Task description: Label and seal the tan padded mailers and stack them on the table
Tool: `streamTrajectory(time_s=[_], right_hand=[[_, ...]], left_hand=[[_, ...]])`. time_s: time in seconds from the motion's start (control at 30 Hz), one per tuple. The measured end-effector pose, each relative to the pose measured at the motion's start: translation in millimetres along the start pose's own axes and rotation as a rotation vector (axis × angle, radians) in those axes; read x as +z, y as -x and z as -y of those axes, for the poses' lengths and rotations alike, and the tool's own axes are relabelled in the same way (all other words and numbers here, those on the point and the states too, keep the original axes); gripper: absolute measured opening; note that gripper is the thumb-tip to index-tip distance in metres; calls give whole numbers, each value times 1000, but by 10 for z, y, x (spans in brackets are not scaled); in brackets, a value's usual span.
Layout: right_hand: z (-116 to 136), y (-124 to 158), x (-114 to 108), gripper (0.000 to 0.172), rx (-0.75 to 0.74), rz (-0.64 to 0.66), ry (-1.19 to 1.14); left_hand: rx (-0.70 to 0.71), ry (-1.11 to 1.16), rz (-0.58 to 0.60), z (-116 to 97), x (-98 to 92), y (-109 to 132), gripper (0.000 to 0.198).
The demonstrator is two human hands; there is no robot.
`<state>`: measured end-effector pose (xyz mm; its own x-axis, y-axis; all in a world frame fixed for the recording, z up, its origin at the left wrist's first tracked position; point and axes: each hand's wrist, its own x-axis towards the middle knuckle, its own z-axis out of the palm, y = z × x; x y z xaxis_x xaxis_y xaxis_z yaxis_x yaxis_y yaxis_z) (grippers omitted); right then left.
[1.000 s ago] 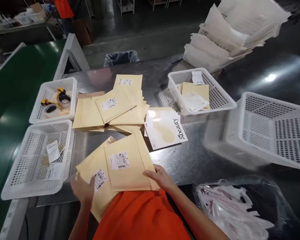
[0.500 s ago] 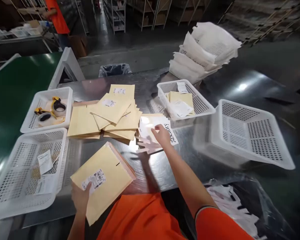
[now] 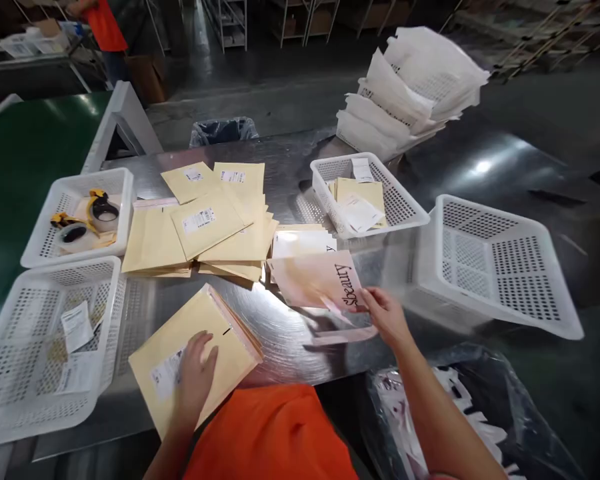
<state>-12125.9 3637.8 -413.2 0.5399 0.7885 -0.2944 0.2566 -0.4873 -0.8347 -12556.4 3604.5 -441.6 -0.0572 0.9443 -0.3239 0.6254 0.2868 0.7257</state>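
Observation:
My left hand [image 3: 197, 373] rests with its fingers spread on a yellow padded envelope [image 3: 200, 320] with a white label, at the table's near edge. More envelopes show beneath that one's upper right edge. My right hand [image 3: 386, 319] pinches the right end of a pinkish card [image 3: 315, 280] printed "Sbeauty". Below the card a pale pink strip [image 3: 343, 335] reaches to the same hand; whether it is attached to the card I cannot tell. Behind the card lies a stack of white cards [image 3: 300, 243]. A pile of labelled padded envelopes [image 3: 230, 247] spreads to its left.
Left stand a white basket with tape dispensers [image 3: 40, 255] and another with paper slips [image 3: 10, 320]. Further baskets sit at back right [image 3: 405, 223] and right [image 3: 433, 260]. A bin bag of white strips [image 3: 500, 373] is below right. A green conveyor belt [image 3: 40, 140] runs left.
My right hand has moved right from the card stack, drawing the card along. My left hand has shifted from the envelope's left edge onto its top. Another envelope now lies on the pile.

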Motion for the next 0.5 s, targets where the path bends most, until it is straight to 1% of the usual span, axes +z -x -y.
streamTrajectory(time_s=[0.03,0.1,0.13,0.17,0.2,0.23,0.27,0.3,0.37,0.4,0.43,0.47,0.5], right_hand=[[32,163,-30,52,-26,-23,-129],[137,455,-21,53,-124,-128,-347],[202,573,16,53,-200,-167,-418],[268,668,70,53,-282,-175,-439],[329,739,133,53,-352,-147,-438],[382,788,197,52,-404,-98,-436],[424,820,258,50,-437,-54,-449],[451,839,312,46,-452,-33,-480],[459,861,400,30,-429,-59,-573],[439,874,437,27,-389,-69,-613],[405,892,471,35,-330,-51,-636],[359,916,505,46,-257,13,-638],[303,945,539,51,-177,123,-622]], left_hand=[[-58,173,128,-116,116,-23,55],[-225,512,436,-327,356,-72,68],[-311,667,594,-418,467,-90,75],[-385,807,719,-498,563,-98,78],[-438,929,794,-565,638,-95,73],[-472,1026,827,-618,687,-81,63],[-489,1098,813,-659,705,-59,53],[-493,1147,767,-688,693,-35,51],[-470,1195,663,-723,587,2,60],[-450,1199,612,-731,505,9,64],[-425,1193,559,-734,413,8,67],[-393,1180,501,-731,319,-1,69],[-365,1161,447,-720,231,-15,72]])
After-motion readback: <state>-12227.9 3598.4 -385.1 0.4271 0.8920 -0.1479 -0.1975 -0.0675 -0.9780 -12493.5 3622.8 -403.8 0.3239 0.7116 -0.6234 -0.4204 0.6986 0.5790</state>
